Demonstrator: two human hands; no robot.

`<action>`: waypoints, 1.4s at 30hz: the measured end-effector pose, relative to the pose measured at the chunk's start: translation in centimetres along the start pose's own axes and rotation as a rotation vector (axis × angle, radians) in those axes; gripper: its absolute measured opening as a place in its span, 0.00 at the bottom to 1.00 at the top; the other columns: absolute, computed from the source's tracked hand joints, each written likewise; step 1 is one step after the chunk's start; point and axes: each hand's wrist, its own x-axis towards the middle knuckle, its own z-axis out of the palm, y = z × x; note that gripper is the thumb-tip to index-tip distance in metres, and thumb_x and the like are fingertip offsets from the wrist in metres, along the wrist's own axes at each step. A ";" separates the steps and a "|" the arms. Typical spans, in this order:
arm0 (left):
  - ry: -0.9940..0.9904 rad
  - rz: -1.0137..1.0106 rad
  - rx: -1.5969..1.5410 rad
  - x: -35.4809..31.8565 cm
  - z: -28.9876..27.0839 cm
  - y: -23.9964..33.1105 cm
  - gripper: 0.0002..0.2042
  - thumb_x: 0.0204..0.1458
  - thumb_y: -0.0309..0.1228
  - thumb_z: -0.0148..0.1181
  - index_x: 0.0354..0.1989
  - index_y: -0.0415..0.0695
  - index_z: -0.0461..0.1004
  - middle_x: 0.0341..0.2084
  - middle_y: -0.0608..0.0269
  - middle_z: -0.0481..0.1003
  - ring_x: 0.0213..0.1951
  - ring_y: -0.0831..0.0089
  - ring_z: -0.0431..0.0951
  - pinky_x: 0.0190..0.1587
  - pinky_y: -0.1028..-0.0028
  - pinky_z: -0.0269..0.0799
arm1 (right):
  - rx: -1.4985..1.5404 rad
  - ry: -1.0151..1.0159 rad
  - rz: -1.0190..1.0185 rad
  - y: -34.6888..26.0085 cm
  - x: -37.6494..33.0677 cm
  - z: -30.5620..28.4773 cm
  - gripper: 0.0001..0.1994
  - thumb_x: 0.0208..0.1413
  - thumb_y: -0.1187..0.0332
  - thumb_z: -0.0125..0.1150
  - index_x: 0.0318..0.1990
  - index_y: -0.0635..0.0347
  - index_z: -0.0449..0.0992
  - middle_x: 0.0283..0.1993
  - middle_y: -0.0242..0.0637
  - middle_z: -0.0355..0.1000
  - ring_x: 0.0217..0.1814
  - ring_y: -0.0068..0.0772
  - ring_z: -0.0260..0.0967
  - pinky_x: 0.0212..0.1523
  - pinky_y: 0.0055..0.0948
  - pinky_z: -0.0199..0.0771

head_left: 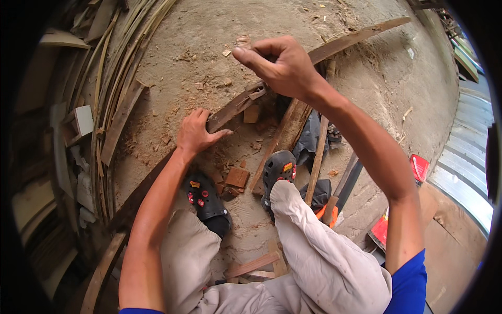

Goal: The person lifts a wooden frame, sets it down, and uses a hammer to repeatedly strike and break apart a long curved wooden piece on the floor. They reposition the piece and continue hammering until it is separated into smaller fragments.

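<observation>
A long dark wooden beam (pixel 230 111) runs diagonally from lower left to upper right, with a rough notch cut into it near its middle. My left hand (pixel 196 133) grips the beam left of that notch, thumb on the near side and fingers over the far side. Above the beam, my right hand (pixel 285 65) is closed, thumb and forefinger pinching a small piece of wood (pixel 243 42). Its other fingers are curled and partly hidden. Beneath the notched part sits a small wood block (pixel 251 113).
Reddish wood offcuts (pixel 238 177) lie between my dark clogs (pixel 280 170). Long thin strips (pixel 107 78) and boards are piled at the left. Several timbers and black plastic (pixel 312 137) lie right of my foot. Corrugated metal sheet (pixel 465 152) stands at the far right. Chips litter the ground.
</observation>
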 end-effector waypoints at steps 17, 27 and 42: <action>0.065 -0.099 -0.026 0.5 0.4 0.8 0.26 0.37 0.45 0.75 0.45 0.42 0.81 0.40 0.57 0.77 0.46 0.57 0.79 0.50 0.60 0.76 | -0.317 -0.279 0.047 -1.7 0.1 -3.7 0.21 0.62 0.59 0.64 0.21 0.66 0.73 0.13 0.30 0.66 0.17 0.21 0.63 0.20 0.32 0.61; -0.021 -0.362 -0.188 0.3 0.5 0.4 0.31 0.44 0.49 0.72 0.55 0.45 0.76 0.52 0.54 0.75 0.55 0.56 0.74 0.59 0.59 0.70 | -1.076 -0.285 -0.715 -8.2 -3.0 8.9 0.17 0.56 0.63 0.57 0.48 0.60 0.81 0.55 0.51 0.75 0.68 0.57 0.65 0.74 0.64 0.49; 0.007 -0.108 0.026 0.9 0.5 0.7 0.26 0.38 0.45 0.74 0.44 0.42 0.81 0.44 0.58 0.79 0.50 0.61 0.76 0.55 0.61 0.68 | -1.608 -0.631 -0.232 0.6 -0.5 -0.8 0.45 0.59 0.26 0.38 0.73 0.50 0.58 0.81 0.42 0.39 0.84 0.43 0.31 0.78 0.59 0.17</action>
